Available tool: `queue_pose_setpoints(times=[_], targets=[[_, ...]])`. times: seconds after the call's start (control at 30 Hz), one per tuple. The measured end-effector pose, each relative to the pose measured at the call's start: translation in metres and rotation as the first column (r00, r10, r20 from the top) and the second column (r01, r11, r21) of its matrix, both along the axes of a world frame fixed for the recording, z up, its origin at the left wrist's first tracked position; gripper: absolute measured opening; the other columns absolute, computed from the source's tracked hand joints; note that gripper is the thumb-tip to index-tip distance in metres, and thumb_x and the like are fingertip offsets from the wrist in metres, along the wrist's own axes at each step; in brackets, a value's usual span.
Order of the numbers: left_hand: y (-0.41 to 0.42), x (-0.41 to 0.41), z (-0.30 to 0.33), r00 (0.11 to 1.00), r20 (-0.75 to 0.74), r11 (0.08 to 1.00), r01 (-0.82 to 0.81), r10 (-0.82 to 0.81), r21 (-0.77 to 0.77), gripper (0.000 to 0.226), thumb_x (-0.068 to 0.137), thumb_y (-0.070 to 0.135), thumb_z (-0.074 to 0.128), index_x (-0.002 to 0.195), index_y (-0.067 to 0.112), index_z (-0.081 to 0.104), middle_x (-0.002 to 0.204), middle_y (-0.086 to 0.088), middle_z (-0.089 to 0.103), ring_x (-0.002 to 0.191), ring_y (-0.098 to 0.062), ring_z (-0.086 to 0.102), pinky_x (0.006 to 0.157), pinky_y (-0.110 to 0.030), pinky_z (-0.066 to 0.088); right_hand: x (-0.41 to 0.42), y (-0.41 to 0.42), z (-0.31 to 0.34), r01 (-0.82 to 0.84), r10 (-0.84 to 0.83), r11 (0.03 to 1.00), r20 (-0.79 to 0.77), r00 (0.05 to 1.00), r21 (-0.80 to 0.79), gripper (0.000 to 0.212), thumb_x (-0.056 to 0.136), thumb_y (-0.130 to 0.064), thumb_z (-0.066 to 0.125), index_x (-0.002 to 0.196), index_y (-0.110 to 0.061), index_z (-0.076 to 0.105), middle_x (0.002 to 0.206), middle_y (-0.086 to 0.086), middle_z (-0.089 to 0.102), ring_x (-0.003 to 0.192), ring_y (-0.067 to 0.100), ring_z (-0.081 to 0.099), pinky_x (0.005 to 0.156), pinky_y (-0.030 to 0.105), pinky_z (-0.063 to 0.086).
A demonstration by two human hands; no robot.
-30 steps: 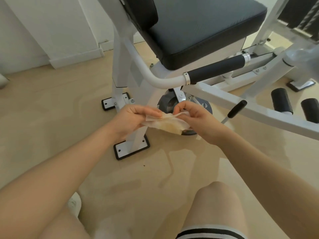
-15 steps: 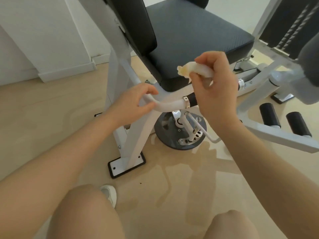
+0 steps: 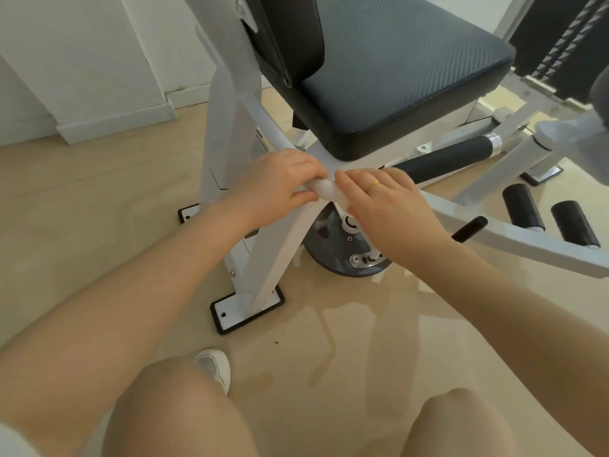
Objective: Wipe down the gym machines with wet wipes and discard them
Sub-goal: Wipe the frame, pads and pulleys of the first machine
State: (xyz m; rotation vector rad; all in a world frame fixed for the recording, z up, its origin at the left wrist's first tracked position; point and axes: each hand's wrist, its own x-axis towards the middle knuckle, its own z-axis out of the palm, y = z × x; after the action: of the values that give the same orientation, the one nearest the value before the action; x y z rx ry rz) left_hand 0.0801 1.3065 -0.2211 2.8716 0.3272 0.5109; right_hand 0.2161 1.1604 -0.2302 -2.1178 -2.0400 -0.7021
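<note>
Head view: both hands [image 3: 276, 186] [image 3: 389, 206] grip handle bar [image 3: 324, 189], wipe hidden.

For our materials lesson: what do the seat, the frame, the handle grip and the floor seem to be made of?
Seat: black vinyl or leather-like padding, finely textured, slight sheen.
Frame: likely metal, painted glossy white; bolted foot plates.
Handle grip: black foam or rubber sleeve, matte, ending at a shiny metal collar.
Floor: beige, glossy; it shows reflections. Vinyl or polished wood, unclear.
</note>
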Motion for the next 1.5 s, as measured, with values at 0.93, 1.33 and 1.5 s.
queue_pose_setpoints(times=[0.93, 1.33, 1.5], targets=[[0.006, 0.001, -0.005, 0.988, 0.06, 0.966, -0.125, 0.141, -0.227, 0.042, 0.077, 0.028, 0.073, 0.112, 0.009, 0.061, 0.112, -0.004, 0.063, 0.107, -0.02, 0.055, 0.093, -0.036, 0.043, -0.01, 0.035, -0.032, 0.002, -0.116, 0.96, 0.394, 0.912, 0.28, 0.025, 0.088, -0.01, 0.042, 0.096, -0.011, 0.065, 0.067, -0.002, 0.053, 0.06, 0.016, 0.053, 0.079, 0.029, 0.041], [0.006, 0.002, -0.004, 0.984, 0.028, 0.954, -0.161, 0.174, -0.254, 0.039, 0.077, 0.029, 0.073, 0.111, 0.014, 0.061, 0.112, -0.001, 0.061, 0.106, -0.015, 0.053, 0.093, -0.036, 0.044, -0.014, 0.031, -0.027, 0.094, -0.137, 0.982, 0.278, 0.951, 0.162, 0.01, 0.083, -0.014, 0.052, 0.088, -0.013, 0.06, 0.068, 0.0, 0.052, 0.061, 0.017, 0.051, 0.067, 0.029, 0.042], [0.001, 0.001, -0.001, 0.981, 0.017, 0.948, -0.181, 0.192, -0.261, 0.039, 0.077, 0.027, 0.073, 0.112, 0.014, 0.061, 0.114, -0.002, 0.061, 0.107, -0.016, 0.054, 0.095, -0.038, 0.044, -0.011, 0.023, -0.019, 0.124, -0.151, 0.984, 0.231, 0.961, 0.126, 0.018, 0.085, -0.014, 0.041, 0.088, -0.013, 0.059, 0.072, 0.001, 0.056, 0.07, 0.02, 0.057, 0.086, 0.033, 0.038]])
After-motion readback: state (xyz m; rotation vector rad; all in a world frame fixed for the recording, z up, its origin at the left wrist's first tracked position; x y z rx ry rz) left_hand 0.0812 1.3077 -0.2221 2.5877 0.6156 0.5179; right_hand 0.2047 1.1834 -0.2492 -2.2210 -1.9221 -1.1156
